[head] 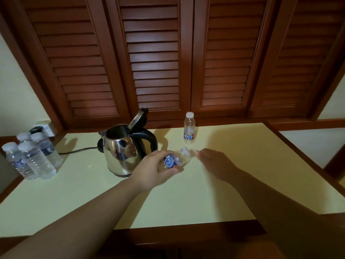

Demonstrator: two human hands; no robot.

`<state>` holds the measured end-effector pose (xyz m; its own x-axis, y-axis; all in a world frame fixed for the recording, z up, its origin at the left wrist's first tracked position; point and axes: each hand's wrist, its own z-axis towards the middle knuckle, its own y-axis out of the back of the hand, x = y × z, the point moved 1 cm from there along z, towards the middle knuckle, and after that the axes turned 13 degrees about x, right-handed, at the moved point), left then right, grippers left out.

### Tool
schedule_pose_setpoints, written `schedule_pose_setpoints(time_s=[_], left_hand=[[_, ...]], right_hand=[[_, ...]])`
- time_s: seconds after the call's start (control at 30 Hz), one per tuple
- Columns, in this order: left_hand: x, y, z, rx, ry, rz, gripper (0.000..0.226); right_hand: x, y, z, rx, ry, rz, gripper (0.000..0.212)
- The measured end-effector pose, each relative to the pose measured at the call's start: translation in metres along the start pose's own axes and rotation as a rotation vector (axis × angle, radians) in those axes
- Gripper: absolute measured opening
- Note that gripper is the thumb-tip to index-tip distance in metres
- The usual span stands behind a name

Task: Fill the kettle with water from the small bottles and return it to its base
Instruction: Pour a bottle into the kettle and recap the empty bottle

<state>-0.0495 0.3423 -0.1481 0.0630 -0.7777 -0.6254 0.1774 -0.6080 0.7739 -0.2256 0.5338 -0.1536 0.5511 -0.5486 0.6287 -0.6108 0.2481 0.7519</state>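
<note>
A steel kettle (121, 152) with a black handle stands on the pale table, its lid (137, 117) tipped open. My left hand (151, 168) grips a small bottle (175, 160) with a blue label, tilted so its white cap points right. My right hand (214, 161) hovers just right of that cap with its fingers relaxed, holding nothing. A second small bottle (189, 128), capped, stands upright behind them near the table's back edge. The kettle's base is hidden under the kettle.
Several larger capped water bottles (31, 157) cluster at the table's left edge (11, 186). A black cord (78, 150) runs from the kettle to a wall socket (45, 128). Brown louvred shutters (155, 62) rise behind the table.
</note>
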Motion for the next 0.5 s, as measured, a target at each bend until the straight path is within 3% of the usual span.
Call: schedule_pose_setpoints(time_s=[0.1,0.2,0.5], left_hand=[[-0.008,-0.007,0.013,-0.023,0.055,-0.064,0.049],[-0.016,-0.015,0.027,-0.067,0.162,-0.168,0.038],[-0.011,-0.034,0.084,-0.222,0.356,-0.363,0.045]], right_hand=[[-0.038,-0.005,0.012,0.018,-0.134,-0.224,0.083],[-0.057,-0.019,0.014,0.037,-0.15,-0.399,0.09],[-0.061,-0.028,0.014,0.025,-0.158,-0.422,0.087]])
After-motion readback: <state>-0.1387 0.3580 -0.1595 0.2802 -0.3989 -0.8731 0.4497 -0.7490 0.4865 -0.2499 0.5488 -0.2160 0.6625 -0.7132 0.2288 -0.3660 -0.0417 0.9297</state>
